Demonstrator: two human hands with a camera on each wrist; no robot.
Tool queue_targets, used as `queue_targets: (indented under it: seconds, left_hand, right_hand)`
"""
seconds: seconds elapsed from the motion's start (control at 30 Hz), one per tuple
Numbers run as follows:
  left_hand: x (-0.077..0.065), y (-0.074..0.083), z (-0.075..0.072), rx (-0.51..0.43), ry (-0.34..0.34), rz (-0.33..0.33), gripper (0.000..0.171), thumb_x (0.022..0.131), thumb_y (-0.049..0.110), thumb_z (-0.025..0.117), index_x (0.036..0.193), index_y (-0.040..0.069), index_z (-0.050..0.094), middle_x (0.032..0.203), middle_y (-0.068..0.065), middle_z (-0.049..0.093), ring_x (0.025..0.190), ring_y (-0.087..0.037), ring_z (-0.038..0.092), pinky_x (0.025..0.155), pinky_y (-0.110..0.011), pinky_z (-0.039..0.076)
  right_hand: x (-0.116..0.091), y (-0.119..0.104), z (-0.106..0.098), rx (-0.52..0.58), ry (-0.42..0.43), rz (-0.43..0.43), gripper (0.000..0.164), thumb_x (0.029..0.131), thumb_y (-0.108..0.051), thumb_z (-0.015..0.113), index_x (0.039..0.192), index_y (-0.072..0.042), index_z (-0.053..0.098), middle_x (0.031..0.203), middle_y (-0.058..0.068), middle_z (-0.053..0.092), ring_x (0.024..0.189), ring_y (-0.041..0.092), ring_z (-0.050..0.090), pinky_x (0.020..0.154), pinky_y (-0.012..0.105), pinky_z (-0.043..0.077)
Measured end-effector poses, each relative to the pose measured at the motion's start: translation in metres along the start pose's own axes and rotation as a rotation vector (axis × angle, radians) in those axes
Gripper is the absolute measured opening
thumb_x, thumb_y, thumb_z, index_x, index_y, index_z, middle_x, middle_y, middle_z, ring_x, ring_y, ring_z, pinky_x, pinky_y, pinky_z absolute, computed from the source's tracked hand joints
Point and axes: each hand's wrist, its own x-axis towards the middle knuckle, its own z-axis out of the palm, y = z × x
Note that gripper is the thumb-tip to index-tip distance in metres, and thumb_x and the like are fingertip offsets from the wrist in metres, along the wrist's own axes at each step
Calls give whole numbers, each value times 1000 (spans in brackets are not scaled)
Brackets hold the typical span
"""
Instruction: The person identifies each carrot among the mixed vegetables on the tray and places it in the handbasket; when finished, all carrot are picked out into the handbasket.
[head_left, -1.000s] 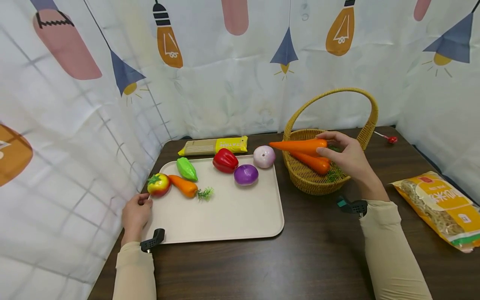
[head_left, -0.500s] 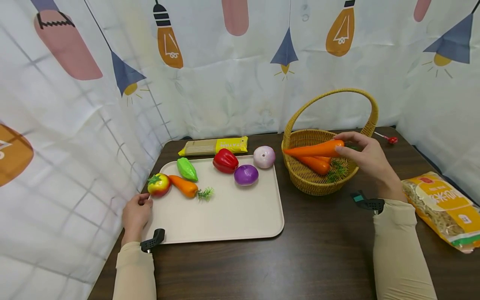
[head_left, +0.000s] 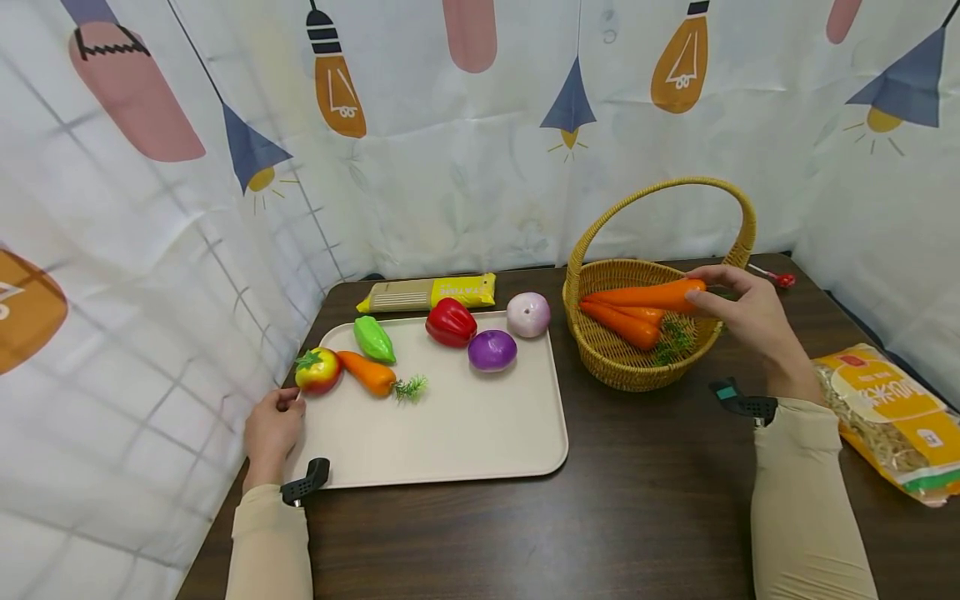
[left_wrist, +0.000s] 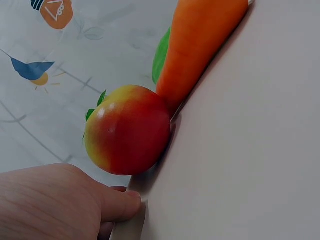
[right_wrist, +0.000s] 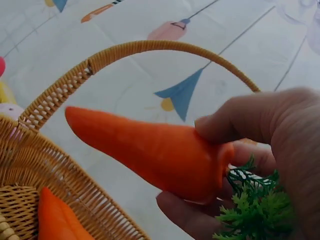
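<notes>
In the head view my right hand (head_left: 750,317) holds an orange carrot (head_left: 645,295) by its thick end, over the wicker basket (head_left: 630,377). Thumb and fingers pinch it in the right wrist view, where green leaves (right_wrist: 255,210) hang under the palm. More carrots (head_left: 626,327) lie inside the basket. My left hand (head_left: 273,429) grips the left rim of a cream tray (head_left: 427,450), its thumb on top. Just beyond that thumb sits a red and yellow tomato-like fruit (left_wrist: 127,130), touching the tip of another carrot (left_wrist: 200,45).
A green vegetable (head_left: 373,338), red bell pepper (head_left: 451,322), purple oval vegetable (head_left: 492,350) and pale onion (head_left: 528,314) lie on the tray. Behind it is a yellow noodle pack (head_left: 427,292). Right of the basket are a lollipop (head_left: 783,280) and a food bag (head_left: 892,417).
My right hand has moved right with the carrot, whose tip has passed from outside the basket's left rim to over its inside. The left hand stays on the tray rim.
</notes>
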Motion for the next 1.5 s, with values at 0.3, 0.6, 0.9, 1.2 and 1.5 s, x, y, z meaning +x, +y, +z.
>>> queue_targets:
  seconds: [0.3,0.6,0.9,1.2,1.5]
  left_hand:
    - [0,-1,0,-3,1,-2,37,99,22,48,126,-1,58,113,-23,59,100,-39,52,78,-43,35]
    - [0,-1,1,0,1,-2,37,99,21,48,127,-1,58,113,-23,59,99,-39,52,77,-43,35]
    - [0,-1,1,-1,3,4,36,99,21,48,126,-1,58,112,-23,59,99,-39,53,77,-42,35]
    - [0,-1,0,-3,-1,-2,37,99,22,48,127,0,58,112,-22,59,99,-39,52,76,-42,35]
    - [1,-2,1,-10,-3,-7,38,99,23,48,128,0,57,113,-21,58,100,-37,52,76,-40,34]
  right_hand:
    - [9,12,11,-7,17,51,42,93,-24,66,128,-3,58,110,-6,57,92,9,55,70,15,50]
    - [15,24,23,-47,-2,98,45,93,-29,66,130,-5,57,115,0,57,97,9,51,72,17,48]
    - [17,27,37,-59,-45,143,51,91,-39,67,131,-9,57,128,8,54,102,17,49,75,20,48]
    - [18,30,50,-112,-43,124,51,91,-42,67,129,-8,59,126,11,57,110,21,50,76,20,45]
    - [17,30,56,-125,-98,140,51,91,-38,67,129,-5,58,129,19,56,118,33,50,74,18,46]
